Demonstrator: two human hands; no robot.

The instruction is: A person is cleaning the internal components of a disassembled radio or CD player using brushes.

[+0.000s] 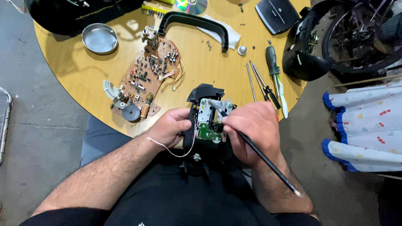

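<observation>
The left hand (171, 127) gripped the black plastic mechanism block with its small green board (208, 125), held over the lap at the near edge of the round wooden desk (217, 62). The right hand (251, 132) pinched a thin black brush (259, 155), tip on the metal. A slip might have snagged the thin white wire (176, 152); screwdrivers (272, 79) crowded the right, the brown circuit board (148, 75) the left
</observation>
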